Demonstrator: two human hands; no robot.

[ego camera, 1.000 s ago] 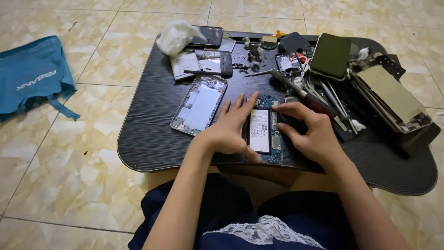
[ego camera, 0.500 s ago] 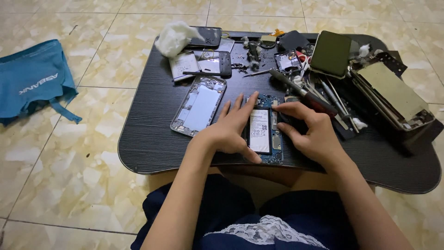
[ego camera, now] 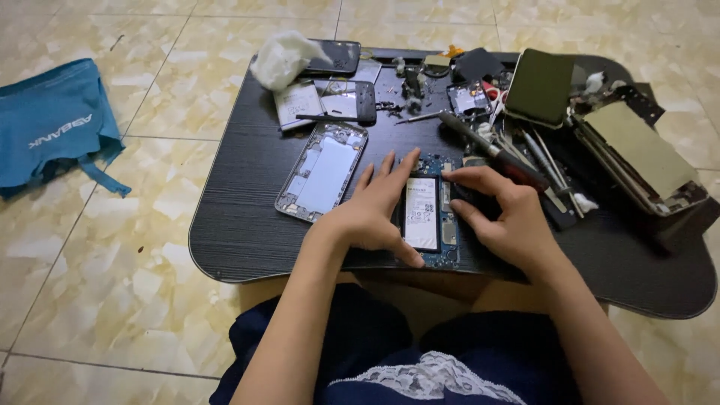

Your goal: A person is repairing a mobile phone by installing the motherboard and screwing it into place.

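A crumpled blue cloth bag [ego camera: 56,124] lay on the tiled floor at far left, well apart from the low black wooden table [ego camera: 240,225] you sat at. On the table's left half, a silver phone frame w/ its back removed [ego camera: 322,171] lay flat, just beside your left hand [ego camera: 371,214]. That hand rested palm-down, fingers spread, on the left edge of the opened phone w/ blue circuit board and white-labelled black battery [ego camera: 422,214], thumb along its lower edge; it gripped nothing. The phone sat at table centre, near the front edge, betw. both hands. Your right hand [ego camera: 506,221] lay against the phone's right side, fingers curled, index fingertip pressing its top right corner; a pinch couldn't be made out. Right of that, a black-handled screwdriver [ego camera: 487,146] lay among loose tools, w/ an olive-green phone case [ego camera: 540,86] behind and a battered open device w/ tan panel [ego camera: 645,150] at far right.
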